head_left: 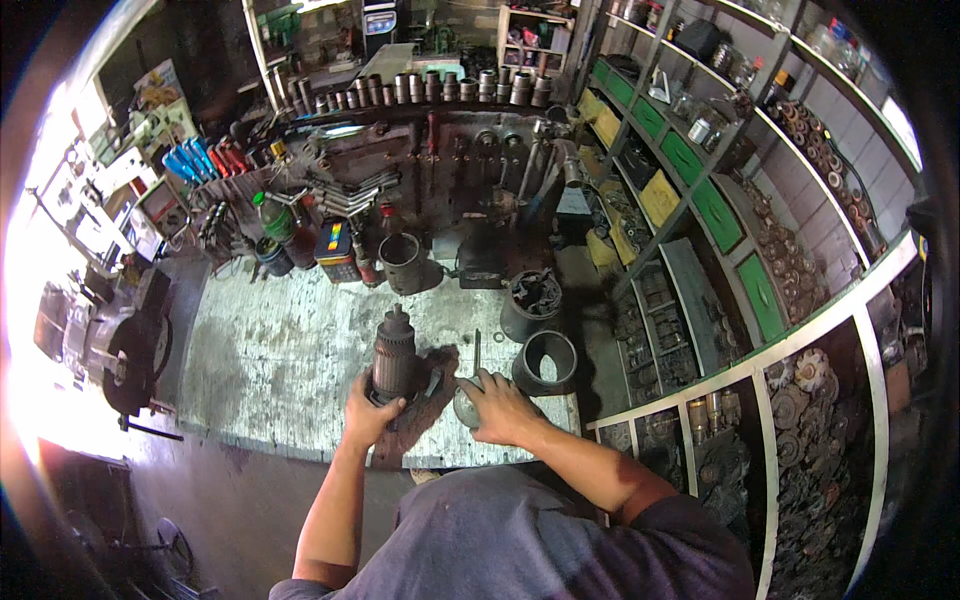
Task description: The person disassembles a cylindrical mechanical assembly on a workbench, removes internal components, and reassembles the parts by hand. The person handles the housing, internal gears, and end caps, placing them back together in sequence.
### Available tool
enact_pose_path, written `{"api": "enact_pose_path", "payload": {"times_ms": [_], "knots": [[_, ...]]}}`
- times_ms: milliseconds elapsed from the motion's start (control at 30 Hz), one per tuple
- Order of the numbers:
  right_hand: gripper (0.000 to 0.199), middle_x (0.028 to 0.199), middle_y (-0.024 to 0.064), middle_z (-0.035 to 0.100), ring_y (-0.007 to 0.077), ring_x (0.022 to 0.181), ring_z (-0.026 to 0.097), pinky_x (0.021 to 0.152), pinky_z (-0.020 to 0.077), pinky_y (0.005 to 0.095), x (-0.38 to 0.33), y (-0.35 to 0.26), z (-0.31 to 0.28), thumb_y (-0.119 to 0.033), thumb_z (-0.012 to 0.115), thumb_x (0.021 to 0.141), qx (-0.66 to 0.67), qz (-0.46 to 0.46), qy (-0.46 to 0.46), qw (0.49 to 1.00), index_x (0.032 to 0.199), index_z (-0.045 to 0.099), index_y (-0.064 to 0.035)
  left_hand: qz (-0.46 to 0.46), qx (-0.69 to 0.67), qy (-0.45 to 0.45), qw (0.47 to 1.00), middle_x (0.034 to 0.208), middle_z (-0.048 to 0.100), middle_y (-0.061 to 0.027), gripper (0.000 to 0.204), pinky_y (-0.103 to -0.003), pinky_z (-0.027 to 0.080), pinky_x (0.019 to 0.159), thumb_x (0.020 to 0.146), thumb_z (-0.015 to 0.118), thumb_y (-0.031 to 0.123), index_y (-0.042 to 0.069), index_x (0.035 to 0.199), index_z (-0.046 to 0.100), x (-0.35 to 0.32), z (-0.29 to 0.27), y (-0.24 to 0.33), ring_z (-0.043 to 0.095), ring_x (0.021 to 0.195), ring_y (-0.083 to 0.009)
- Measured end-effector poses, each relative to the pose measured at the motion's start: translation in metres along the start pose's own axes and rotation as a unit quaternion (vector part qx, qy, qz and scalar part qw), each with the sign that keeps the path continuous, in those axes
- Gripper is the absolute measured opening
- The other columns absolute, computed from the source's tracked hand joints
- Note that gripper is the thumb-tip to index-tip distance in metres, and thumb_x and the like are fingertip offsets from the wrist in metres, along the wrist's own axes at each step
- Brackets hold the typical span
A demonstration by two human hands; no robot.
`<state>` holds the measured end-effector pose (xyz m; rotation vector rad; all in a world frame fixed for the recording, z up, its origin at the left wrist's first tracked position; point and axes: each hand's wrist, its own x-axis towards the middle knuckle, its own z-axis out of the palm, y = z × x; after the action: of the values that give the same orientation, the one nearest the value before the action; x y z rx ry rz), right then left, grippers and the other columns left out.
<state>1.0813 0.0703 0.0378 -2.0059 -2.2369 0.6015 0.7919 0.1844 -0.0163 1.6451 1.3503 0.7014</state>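
Note:
My left hand [370, 412] is wrapped round the lower end of a motor armature [395, 352], which stands upright with its shaft pointing up near the bench's front edge. My right hand [503, 408] grips a rounded grey metal cap [465, 409] from its right side, fingers over its top. What lies under those fingers is hidden. Just beyond the cap is a thin metal rod [477, 350], with a small ring [499, 337] to its right. A dark curved piece [432, 384] lies between the armature and the cap, by a dark stain.
On the bench [270, 350] stand an open metal cylinder [546, 362], a can of dark scraps [532, 300], another cylinder [401, 262] and a dark box [338, 250]. Sockets [432, 88] line the back rack. A vise [125, 340] is left; shelves of parts [680, 220] rise right.

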Motion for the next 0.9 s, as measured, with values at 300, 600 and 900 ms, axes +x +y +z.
{"api": "enact_pose_path", "payload": {"times_ms": [300,600,900], "knots": [[0.106,0.166,0.0348,0.044,0.0553,0.150,0.048,0.126,0.0443,0.0589,-0.047,0.022,-0.085,-0.037,0.097,0.075,0.102,0.099,0.177,0.974,0.163,0.047,-0.0076,0.031,0.012,0.016,0.999,0.136,0.075,-0.0273,0.091,-0.047,0.054,0.113,0.075,0.097,0.032,-0.008,0.149,0.061,0.000,0.000,0.020,0.073,0.127,-0.0377],[0.103,0.157,0.0328,0.054,0.0540,0.141,0.058,0.120,0.0504,0.0557,-0.046,0.014,-0.078,-0.039,0.096,0.074,0.169,0.042,0.146,0.974,0.161,0.051,-0.0055,-0.034,0.086,-0.013,0.996,0.133,0.077,-0.0287,0.094,-0.047,0.057,0.108,0.077,0.096,0.040,-0.008,0.150,0.062,0.018,0.005,0.062,0.075,0.124,-0.0404],[0.101,0.152,0.0252,0.058,0.0466,0.143,0.059,0.120,0.0504,0.0504,-0.055,0.000,-0.053,-0.039,0.097,0.076,0.217,0.041,0.118,0.968,0.160,0.052,-0.0061,-0.019,0.182,-0.021,0.983,0.125,0.076,-0.0341,0.079,-0.051,0.058,0.108,0.075,0.093,0.038,-0.007,0.136,0.072,0.049,0.053,0.078,0.073,0.122,-0.0460]]}}
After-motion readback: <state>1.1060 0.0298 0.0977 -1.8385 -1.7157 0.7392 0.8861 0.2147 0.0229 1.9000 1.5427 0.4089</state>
